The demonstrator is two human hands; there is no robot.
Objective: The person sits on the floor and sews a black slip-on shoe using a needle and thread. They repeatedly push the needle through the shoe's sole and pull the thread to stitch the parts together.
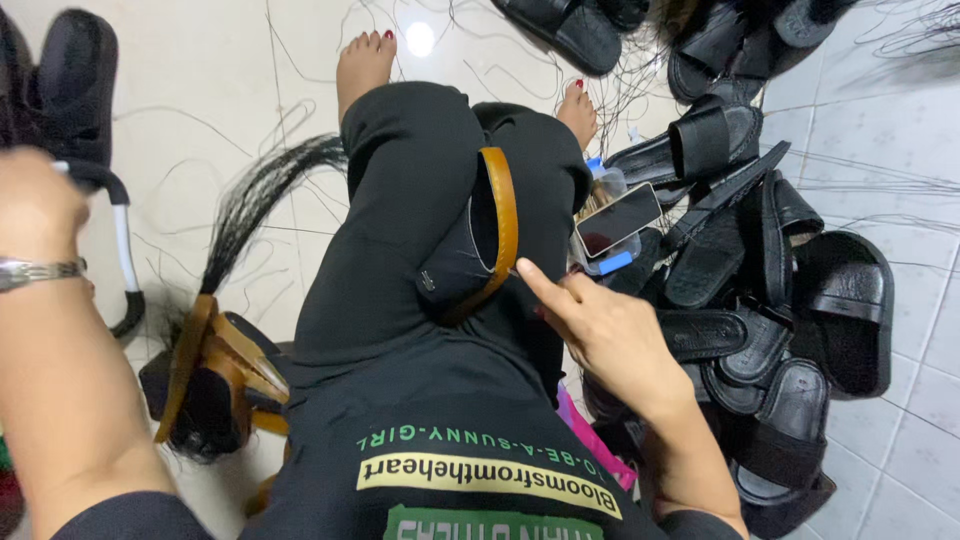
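Nearest the lens, the person's left forearm fills the lower left corner, a silver metal bracelet (40, 271) around the wrist, and the left hand (35, 205) is raised at the frame's edge; it sits against a white tubular handle with black ends (122, 235), but whether the fingers close around it cannot be told, since the hand is cropped and blurred. Across the lap, the right hand (600, 325) is loosely curled with the forefinger stretched out, its tip touching the edge of a black sandal with a tan leather-like sole rim (478, 240). That sandal lies tilted on the person's right thigh, on black trousers, the tan rim curving along its right side and the black upper facing left; neither hand grips it. Just beside it, to the right of the knee, a dark smartphone (617, 219) rests on a clear plastic box with a blue lid (607, 262). Further right, a heap of black slide sandals (770, 290) spreads over the white tiled floor (880, 120), with more of them at the top edge. On the left, beside the thigh, stands a stack of tan-and-black sandal pieces (215, 370), with a bundle of black thread (262, 190) fanning above it. Loose black threads lie scattered across the tiles, and two bare feet show beyond the knees.
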